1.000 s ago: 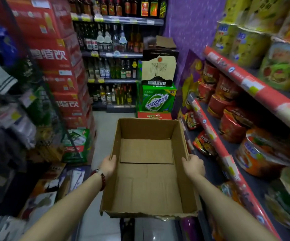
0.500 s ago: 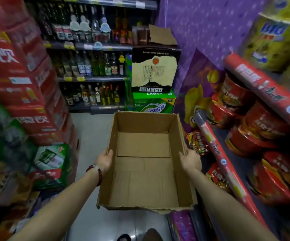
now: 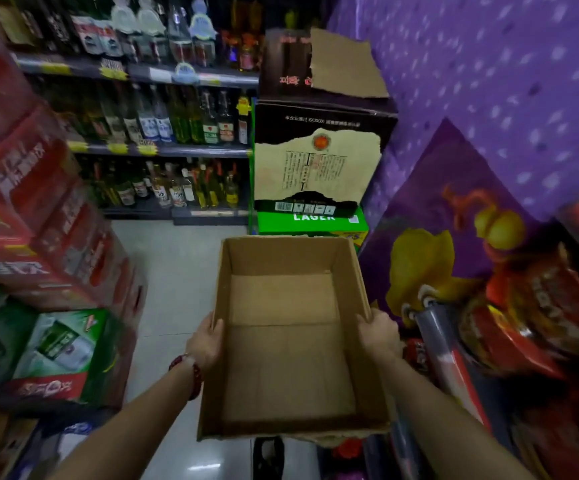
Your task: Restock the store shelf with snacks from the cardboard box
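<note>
The cardboard box [image 3: 290, 341] hung empty above the aisle floor, left of the snack shelf [image 3: 444, 344]. The left hand [image 3: 206, 344] and right hand [image 3: 380, 336] each clasped a side wall (probably light, stiff, best held mid-wall).

A shop aisle, shown by bottle shelves [image 3: 163, 133] with price tags at upper left, red cartons [image 3: 38, 209] stacked at left, a green lager case [image 3: 310, 221] at centre, red snack tubs [image 3: 537, 317] shelved at right.
</note>
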`<move>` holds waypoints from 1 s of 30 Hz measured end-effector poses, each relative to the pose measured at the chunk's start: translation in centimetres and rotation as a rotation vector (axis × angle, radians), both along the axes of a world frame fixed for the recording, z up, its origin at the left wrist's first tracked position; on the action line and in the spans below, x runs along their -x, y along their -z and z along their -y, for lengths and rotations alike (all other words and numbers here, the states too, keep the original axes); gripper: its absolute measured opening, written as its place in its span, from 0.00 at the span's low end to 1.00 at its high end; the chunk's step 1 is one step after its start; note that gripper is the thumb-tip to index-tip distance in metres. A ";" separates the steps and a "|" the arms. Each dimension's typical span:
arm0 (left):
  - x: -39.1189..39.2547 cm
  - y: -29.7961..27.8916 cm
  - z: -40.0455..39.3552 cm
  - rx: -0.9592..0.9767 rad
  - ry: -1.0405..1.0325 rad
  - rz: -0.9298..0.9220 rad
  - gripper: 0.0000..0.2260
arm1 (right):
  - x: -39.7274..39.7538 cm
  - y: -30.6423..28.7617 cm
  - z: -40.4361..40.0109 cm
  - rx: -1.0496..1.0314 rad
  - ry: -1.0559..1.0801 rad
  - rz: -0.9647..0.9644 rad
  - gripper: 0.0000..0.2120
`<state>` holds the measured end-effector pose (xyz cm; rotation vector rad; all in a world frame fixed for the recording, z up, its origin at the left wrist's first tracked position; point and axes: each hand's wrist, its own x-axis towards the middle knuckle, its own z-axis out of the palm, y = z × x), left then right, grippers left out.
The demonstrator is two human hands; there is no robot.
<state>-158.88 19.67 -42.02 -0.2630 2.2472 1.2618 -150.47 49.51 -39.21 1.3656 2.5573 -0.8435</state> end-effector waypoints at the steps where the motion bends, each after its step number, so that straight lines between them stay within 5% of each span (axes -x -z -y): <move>1: 0.5 0.5 -0.5 -0.002 0.015 -0.005 0.22 | 0.8 0.5 -0.5 -0.002 0.017 0.011 0.12; 12: 2.1 4.7 -3.8 -0.094 0.060 0.107 0.22 | 2.6 6.0 -2.9 0.068 0.122 0.090 0.14; 20: 2.6 5.4 -5.0 0.028 0.039 0.072 0.21 | 2.9 7.8 -3.1 0.016 0.100 0.075 0.13; 25: 3.4 3.7 -4.5 0.099 0.033 0.150 0.21 | 3.5 6.1 -2.9 0.050 0.107 0.052 0.15; 30: 6.0 -1.3 -4.2 0.182 0.056 -0.025 0.15 | 6.6 1.1 -1.2 -0.022 0.012 -0.045 0.16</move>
